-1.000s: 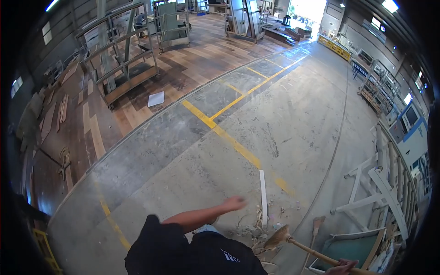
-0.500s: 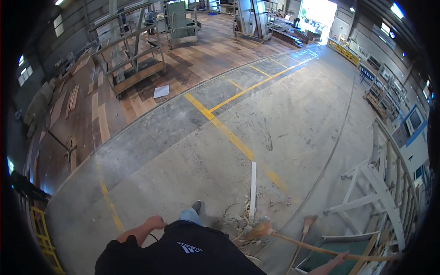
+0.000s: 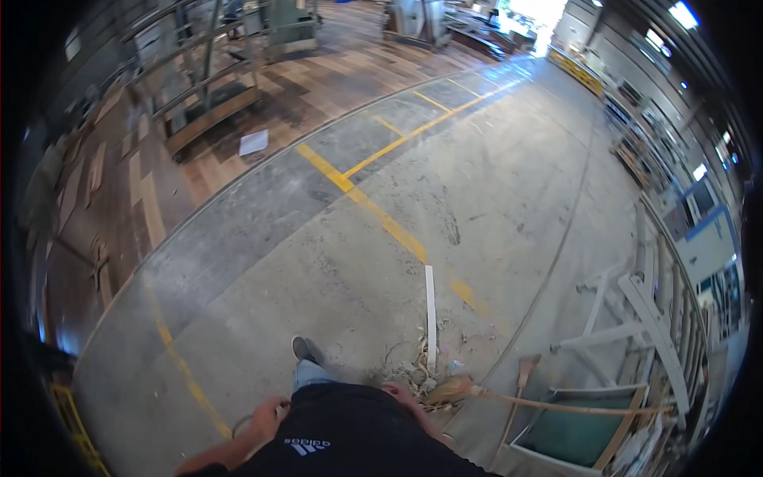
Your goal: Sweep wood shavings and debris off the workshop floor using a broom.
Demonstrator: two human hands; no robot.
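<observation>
My left hand (image 3: 273,413) is low beside my left hip with its fingers curled in. A thin cord (image 3: 238,426) loops next to it; what the fingers hold, if anything, is hidden. My right hand (image 3: 400,390) is close to the front of my waist, partly covered by my dark shirt, so its fingers cannot be read. Right of it, a broom (image 3: 455,389) has its bristles by a heap of debris (image 3: 409,372), its long wooden handle reaching right across a green-bottomed tray (image 3: 574,429). A white strip (image 3: 431,314) lies on the floor, one end in the debris.
A second broom (image 3: 528,367) stands beside the tray. White metal frames (image 3: 628,318) are to the right. Yellow lines (image 3: 385,222) mark the concrete. Far left are a wheeled rack (image 3: 211,119) and a paper sheet (image 3: 254,142) on wood-patterned flooring.
My right hand has let go of the broom handle and come in to my waist. The broom stays across the tray. My foot has stepped and the view has shifted.
</observation>
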